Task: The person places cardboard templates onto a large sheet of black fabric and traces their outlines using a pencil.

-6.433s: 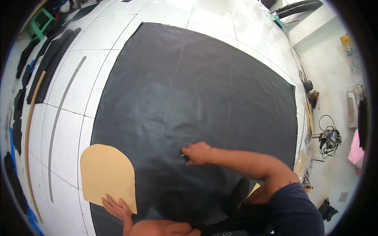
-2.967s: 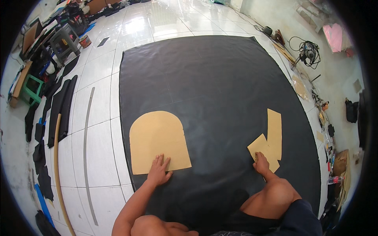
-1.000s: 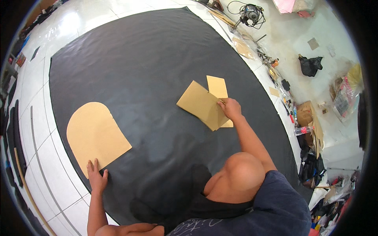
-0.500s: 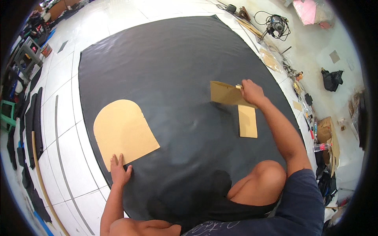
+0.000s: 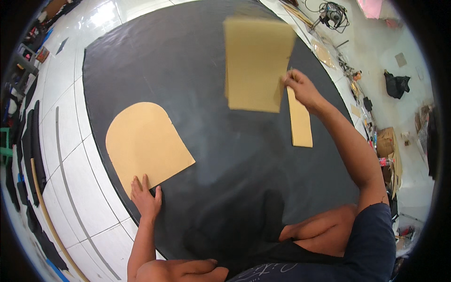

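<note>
Spread under me is a large black sheet of leather-like material (image 5: 225, 155). On its left part lies a tan cardboard piece (image 5: 145, 136) with one rounded end. My left hand (image 5: 146, 197) is open, its fingertips resting flat on the near edge of this piece. Farther off to the right, my right hand (image 5: 303, 89) pinches the right edge of a rectangular tan cardboard sheet (image 5: 258, 66). That sheet is raised and its far end is blurred by motion. Just below the hand, a narrow tan cardboard strip (image 5: 301, 124) lies on the black sheet, its far end partly covered by the hand.
White floor tiles (image 5: 70, 141) border the black sheet. Along the left are dark rolls (image 5: 37, 141) and a long wooden stick (image 5: 44, 207). Tools and scraps line the right side, with a corded power tool (image 5: 332, 16), a black plastic bag (image 5: 397, 84) and a cardboard box (image 5: 386, 141).
My right hand has moved farther away, swinging the rectangular cardboard from steeply tilted to broad side showing. More of the strip is uncovered. My left hand stays on the rounded piece.
</note>
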A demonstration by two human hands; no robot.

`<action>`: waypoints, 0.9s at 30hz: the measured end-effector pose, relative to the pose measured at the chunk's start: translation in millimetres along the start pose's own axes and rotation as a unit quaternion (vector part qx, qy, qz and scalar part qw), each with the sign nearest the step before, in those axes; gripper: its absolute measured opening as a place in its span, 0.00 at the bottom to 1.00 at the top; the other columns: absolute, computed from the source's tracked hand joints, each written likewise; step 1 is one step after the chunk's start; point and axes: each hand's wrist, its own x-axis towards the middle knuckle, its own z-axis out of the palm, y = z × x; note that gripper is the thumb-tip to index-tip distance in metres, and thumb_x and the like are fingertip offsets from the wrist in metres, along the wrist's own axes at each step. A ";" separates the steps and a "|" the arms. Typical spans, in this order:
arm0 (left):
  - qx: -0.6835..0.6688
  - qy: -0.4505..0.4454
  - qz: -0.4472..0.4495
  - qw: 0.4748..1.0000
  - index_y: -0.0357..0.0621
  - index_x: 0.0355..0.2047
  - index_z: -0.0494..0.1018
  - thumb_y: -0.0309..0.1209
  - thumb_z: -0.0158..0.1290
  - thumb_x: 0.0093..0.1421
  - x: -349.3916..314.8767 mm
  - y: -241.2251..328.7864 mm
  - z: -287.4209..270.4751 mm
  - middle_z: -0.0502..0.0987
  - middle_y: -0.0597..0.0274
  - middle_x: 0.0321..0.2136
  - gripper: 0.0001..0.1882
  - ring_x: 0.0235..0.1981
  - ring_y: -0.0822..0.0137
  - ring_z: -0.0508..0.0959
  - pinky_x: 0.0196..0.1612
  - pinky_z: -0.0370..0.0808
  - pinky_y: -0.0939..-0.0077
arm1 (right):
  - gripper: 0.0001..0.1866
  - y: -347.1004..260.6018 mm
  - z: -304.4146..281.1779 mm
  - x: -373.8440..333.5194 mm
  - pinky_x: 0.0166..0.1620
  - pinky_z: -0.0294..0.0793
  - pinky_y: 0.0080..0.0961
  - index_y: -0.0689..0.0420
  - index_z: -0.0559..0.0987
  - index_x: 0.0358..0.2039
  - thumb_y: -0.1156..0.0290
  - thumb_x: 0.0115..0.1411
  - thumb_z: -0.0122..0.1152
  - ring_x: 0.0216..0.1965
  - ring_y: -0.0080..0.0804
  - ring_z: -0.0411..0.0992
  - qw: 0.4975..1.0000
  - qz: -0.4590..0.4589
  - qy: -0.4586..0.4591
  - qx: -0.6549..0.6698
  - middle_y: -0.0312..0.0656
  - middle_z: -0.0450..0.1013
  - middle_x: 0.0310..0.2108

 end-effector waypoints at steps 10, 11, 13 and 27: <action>-0.009 0.011 -0.032 0.999 0.51 0.66 0.62 0.44 0.57 0.58 -5.9 -6.1 11.1 0.53 0.46 0.69 0.37 0.70 0.43 0.51 0.68 0.48 0.46 | 0.10 -14.4 27.3 19.6 0.34 0.65 0.24 0.57 0.73 0.33 0.64 0.64 0.58 0.31 0.21 0.63 0.946 0.084 -0.161 -0.270 0.31 0.68 0.31; -0.013 0.025 -0.019 0.999 0.51 0.66 0.62 0.44 0.57 0.57 -5.8 -5.4 13.9 0.53 0.46 0.69 0.37 0.70 0.44 0.51 0.68 0.47 0.47 | 0.10 -23.2 25.7 31.2 0.35 0.66 0.23 0.57 0.74 0.33 0.64 0.64 0.58 0.32 0.21 0.65 0.927 0.098 -0.159 -0.326 0.31 0.69 0.31; -0.021 0.039 -0.012 0.999 0.52 0.66 0.62 0.44 0.57 0.57 -4.0 1.3 22.0 0.53 0.47 0.69 0.37 0.70 0.44 0.50 0.68 0.47 0.47 | 0.09 -38.6 19.0 54.9 0.34 0.65 0.23 0.57 0.74 0.35 0.64 0.64 0.57 0.32 0.20 0.65 0.956 0.064 -0.158 -0.240 0.31 0.70 0.32; -0.008 0.053 0.003 0.999 0.50 0.66 0.62 0.43 0.58 0.57 -5.7 -4.9 18.2 0.56 0.44 0.67 0.37 0.70 0.45 0.52 0.67 0.48 0.46 | 0.09 25.3 86.0 -84.9 0.36 0.66 0.19 0.52 0.72 0.36 0.62 0.66 0.58 0.32 0.17 0.65 0.949 0.178 -0.191 0.177 0.29 0.69 0.30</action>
